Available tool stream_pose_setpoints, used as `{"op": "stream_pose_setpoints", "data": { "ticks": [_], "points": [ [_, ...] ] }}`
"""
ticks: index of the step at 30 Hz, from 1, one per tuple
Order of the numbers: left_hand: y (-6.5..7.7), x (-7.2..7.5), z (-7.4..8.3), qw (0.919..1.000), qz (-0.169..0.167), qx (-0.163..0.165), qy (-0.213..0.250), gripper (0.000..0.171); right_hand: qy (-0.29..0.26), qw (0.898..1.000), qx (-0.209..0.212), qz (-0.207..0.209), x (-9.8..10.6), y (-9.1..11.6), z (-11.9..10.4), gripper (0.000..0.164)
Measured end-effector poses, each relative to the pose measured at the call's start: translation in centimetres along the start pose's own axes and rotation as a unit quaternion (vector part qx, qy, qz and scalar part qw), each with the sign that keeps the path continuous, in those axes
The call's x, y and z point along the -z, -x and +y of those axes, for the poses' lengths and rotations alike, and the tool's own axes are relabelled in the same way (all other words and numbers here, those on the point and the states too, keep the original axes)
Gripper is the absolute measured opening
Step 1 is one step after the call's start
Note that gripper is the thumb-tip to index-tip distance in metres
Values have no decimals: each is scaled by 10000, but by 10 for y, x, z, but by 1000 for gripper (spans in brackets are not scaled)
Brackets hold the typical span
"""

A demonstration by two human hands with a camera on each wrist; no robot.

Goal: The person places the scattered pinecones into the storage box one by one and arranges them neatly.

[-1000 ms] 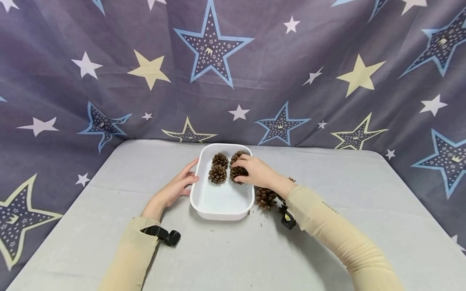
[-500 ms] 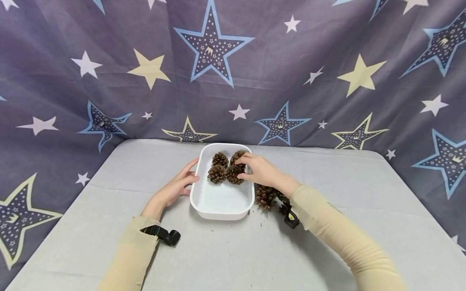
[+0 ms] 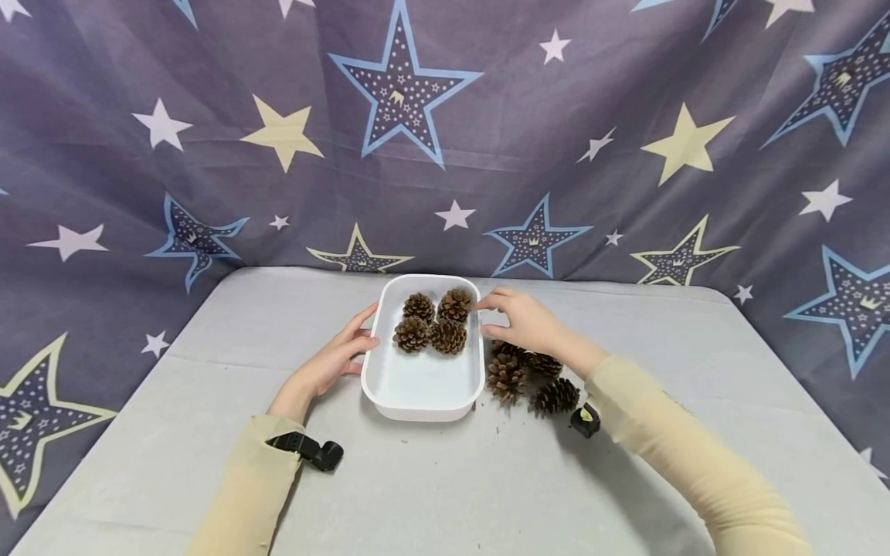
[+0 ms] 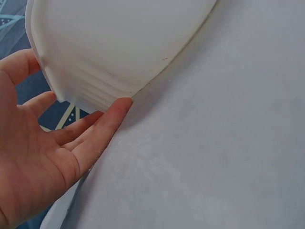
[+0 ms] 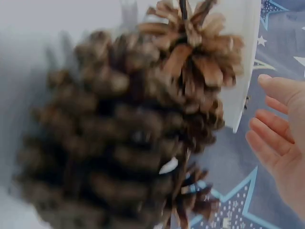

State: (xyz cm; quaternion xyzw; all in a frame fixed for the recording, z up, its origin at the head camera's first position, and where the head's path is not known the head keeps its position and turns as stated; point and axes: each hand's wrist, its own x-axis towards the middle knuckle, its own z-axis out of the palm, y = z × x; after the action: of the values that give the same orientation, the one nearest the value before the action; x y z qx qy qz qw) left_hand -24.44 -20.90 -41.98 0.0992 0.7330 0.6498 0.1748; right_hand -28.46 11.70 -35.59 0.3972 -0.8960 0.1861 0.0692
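A white tub (image 3: 423,380) stands on the table with several pine cones inside, one of them a front right pine cone (image 3: 448,337). My left hand (image 3: 332,357) rests on the tub's left side, fingers spread against its outer wall. In the left wrist view, the thumb and fingers (image 4: 27,67) touch the tub's edge. Just outside the right rim is my right hand (image 3: 526,319), its fingers apart and holding nothing. Below that forearm, several loose pine cones lie on the table, including a brown pine cone (image 3: 507,378) beside the tub; the hand and wrist partly cover some.
A grey-white cloth covers the table (image 3: 417,494). Behind it hangs a dark curtain (image 3: 528,139) printed with stars. Small dark crumbs lie near the tub. A black wrist strap (image 3: 306,449) circles the left sleeve.
My right hand has let go of the front right pine cone, which now sits against its neighbour, and has moved out over the tub's right rim. The left hand has stayed put.
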Motion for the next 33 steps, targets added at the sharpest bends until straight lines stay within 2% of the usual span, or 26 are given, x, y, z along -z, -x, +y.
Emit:
{"op": "stream_pose_setpoints", "data": {
  "ticks": [11, 21, 33],
  "points": [
    [1, -1, -1, 10000, 28, 51, 8, 66, -10, 10000, -9, -24, 12, 30, 23, 34],
    [0, 0, -1, 10000, -7, -18, 34, 66, -295, 9968, -615, -417, 22, 57, 38, 48],
    [-1, 0, -1, 10000, 4, -8, 21, 65, -246, 9934, -715, -866, 14, 76, 46, 61]
  ]
}}
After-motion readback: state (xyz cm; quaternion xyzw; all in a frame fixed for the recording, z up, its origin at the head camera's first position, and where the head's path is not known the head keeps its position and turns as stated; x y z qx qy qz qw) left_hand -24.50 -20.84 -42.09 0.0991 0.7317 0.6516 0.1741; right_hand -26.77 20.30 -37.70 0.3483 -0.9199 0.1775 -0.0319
